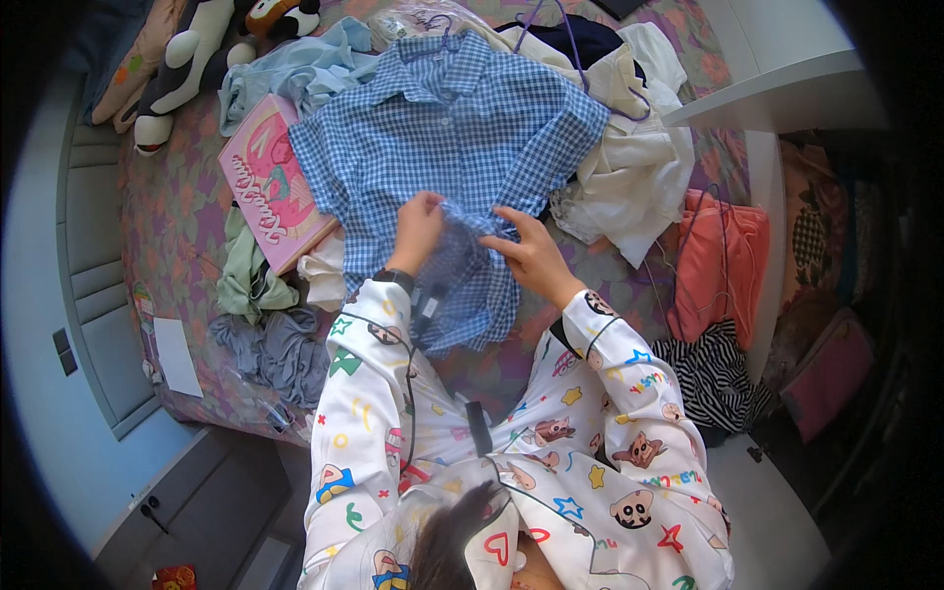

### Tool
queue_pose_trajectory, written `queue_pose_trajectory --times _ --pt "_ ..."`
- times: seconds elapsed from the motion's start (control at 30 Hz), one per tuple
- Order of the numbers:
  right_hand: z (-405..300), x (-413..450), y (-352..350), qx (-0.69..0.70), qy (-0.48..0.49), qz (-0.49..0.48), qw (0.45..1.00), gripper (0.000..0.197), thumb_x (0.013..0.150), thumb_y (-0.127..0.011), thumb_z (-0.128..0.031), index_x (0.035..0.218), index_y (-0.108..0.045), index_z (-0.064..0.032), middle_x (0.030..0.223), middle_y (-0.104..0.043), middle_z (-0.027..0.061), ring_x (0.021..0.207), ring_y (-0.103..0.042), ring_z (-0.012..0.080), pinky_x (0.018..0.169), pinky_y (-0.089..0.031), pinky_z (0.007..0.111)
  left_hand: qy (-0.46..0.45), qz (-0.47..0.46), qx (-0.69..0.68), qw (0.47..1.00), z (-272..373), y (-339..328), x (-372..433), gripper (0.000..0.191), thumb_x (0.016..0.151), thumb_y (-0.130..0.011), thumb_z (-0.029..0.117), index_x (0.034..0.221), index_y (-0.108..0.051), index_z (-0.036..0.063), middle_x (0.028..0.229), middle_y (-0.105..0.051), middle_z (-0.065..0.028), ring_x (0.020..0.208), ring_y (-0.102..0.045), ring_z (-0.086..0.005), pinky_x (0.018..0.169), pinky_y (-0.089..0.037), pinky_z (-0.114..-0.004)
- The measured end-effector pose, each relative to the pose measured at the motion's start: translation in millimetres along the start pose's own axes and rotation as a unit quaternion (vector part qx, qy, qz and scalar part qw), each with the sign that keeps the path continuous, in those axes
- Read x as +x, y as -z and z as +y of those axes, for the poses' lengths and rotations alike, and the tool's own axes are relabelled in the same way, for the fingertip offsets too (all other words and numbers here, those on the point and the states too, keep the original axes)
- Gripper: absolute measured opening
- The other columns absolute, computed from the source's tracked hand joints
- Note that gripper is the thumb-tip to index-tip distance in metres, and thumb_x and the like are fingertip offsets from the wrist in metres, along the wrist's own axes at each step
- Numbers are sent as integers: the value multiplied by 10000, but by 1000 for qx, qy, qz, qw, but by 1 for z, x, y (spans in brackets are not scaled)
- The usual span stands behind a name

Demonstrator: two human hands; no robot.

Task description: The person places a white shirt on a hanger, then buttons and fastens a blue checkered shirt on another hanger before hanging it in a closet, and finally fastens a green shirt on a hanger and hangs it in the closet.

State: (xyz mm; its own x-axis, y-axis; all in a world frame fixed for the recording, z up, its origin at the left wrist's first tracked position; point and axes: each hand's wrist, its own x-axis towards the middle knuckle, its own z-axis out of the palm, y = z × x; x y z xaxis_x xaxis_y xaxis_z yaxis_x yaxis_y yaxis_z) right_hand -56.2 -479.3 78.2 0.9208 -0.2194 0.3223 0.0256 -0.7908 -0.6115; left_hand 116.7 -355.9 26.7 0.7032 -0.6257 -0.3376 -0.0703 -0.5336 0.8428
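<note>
A blue-and-white gingham shirt [442, 140] lies front up, its collar pointing away from me and a purple hanger [448, 23] showing at the neck. My left hand [419, 230] pinches a lifted, bunched part of the shirt's lower front. On the other side of that bunch, my right hand [537, 254] has the cloth between thumb and index finger, its other fingers hidden or curled. Below the hands the raised cloth is blurred, and a dark label with a white tag [428, 306] shows inside it.
A floral bedspread [181, 243] lies beneath. Left of the shirt are a pink box [276, 184], green cloth [251, 269], grey cloth [276, 354] and a plush toy [181, 81]. To the right are cream garments [627, 177], coral cloth [719, 258], striped cloth [712, 376] and a white shelf [782, 92].
</note>
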Motion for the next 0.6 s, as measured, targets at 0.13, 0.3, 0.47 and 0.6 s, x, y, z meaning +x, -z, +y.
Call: queue_pose_trajectory --times 0.13,0.3,0.47,0.6 --pt "11 -23 -4 -6 -21 -7 1000 334 635 -582 3 931 -603 -151 1034 -497 110 886 -523 284 728 -435 331 -41 89 101 990 20 4 3 146 737 -479 26 854 -555 -18 705 -594 -182 668 -590 -302 618 -459 -354" --pt "6 -33 -12 275 -238 -4 932 275 709 -503 35 934 -599 -92 896 -553 103 839 -554 226 736 -443 299 15 1 -34 999 16 9 9 174 752 -467 18 920 -507 4 785 -608 -122 688 -585 -196 595 -451 -281" --pt "8 -40 -13 649 -466 -4 601 208 768 -498 -62 970 -537 -34 861 -553 96 801 -584 232 700 -472 302 177 -109 -255 944 38 1 -11 419 777 -504 63 1155 -325 78 1017 -538 -112 886 -540 -181 767 -423 -291" --pt "-1 -28 -16 601 -553 3 577 347 787 -548 -161 1091 -432 -41 847 -529 108 797 -579 218 643 -483 323 83 -123 -157 976 27 -3 -30 565 741 -557 64 1225 -271 120 1176 -428 -147 1009 -477 -232 826 -398 -322"
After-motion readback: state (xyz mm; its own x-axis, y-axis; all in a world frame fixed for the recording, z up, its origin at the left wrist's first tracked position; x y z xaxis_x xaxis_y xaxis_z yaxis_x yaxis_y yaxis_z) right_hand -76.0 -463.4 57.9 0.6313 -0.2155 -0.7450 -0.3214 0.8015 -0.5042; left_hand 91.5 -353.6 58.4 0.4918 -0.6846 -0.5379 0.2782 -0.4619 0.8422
